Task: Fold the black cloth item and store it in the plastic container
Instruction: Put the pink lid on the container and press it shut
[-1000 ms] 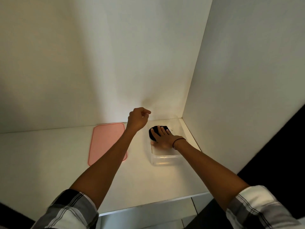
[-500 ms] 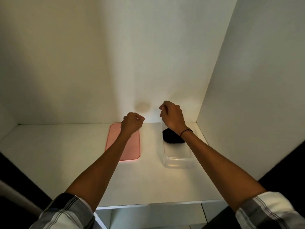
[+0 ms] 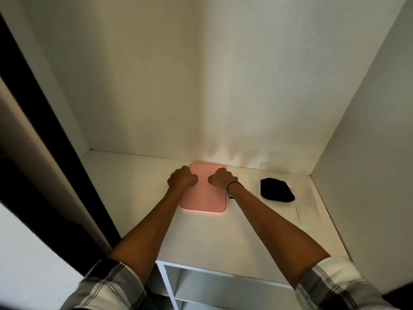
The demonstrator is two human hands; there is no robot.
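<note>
head view: the folded black cloth (image 3: 277,190) is seen lying inside the clear plastic container (image 3: 300,208) at the right end of the white shelf (image 3: 138,198). a pink lid (image 3: 204,201) lies flat at mid-shelf, well apart from the container. the left hand (image 3: 182,179) and right hand (image 3: 221,178) are positioned over the lid's far end, fingers curled together; whether the lid is gripped cannot be told. a black band (image 3: 231,186) is worn on the right wrist.

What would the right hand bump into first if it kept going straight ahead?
Probably the white back wall. The right hand points over the pink lid's far end, with nothing else visible between; depth is hard to judge.
</note>
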